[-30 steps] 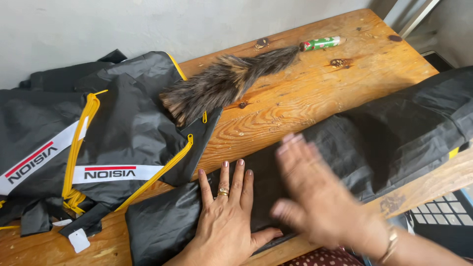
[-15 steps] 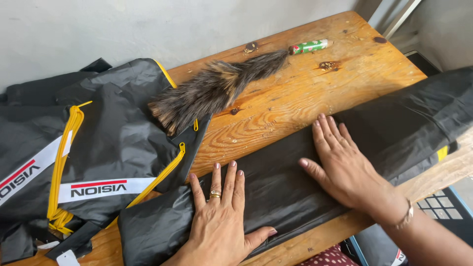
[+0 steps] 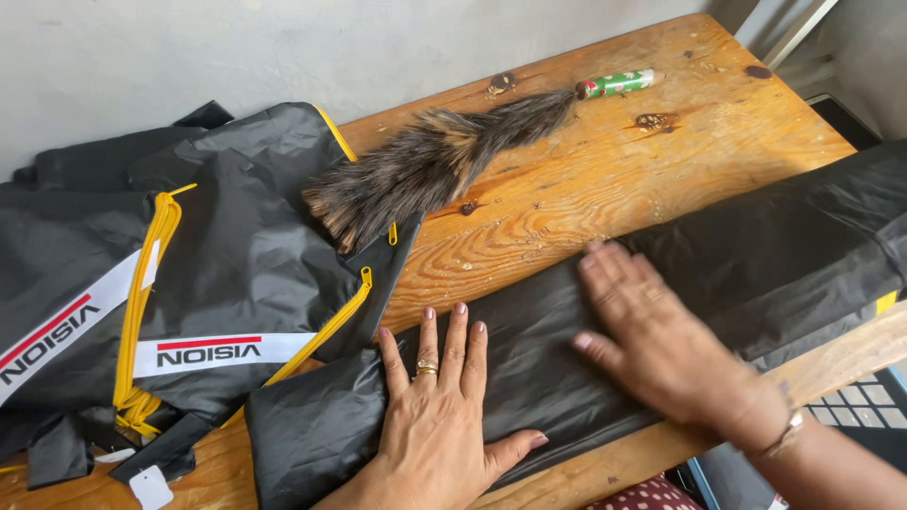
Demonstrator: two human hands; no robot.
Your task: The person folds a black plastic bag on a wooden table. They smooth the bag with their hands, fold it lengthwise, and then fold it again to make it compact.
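The right hand [image 3: 666,349], flat and open, had slid left along the folded black fabric [image 3: 567,378]; the left hand [image 3: 436,416] stayed pressed flat, fingers spread.

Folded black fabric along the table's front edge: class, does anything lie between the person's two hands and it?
Nothing visible does. The left hand lies flat on the long folded black fabric, and the right hand lies on it too. The feather duster rests apart, farther back on the wooden table.

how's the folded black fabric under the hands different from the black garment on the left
The long folded black fabric strip is plain and pressed flat under both hands; the black garment with yellow zips lies loosely crumpled, untouched, with white-and-red stripes. The strip spans the wooden table diagonally; the garment heaps at its left end. Both are dark, slightly shiny cloth.
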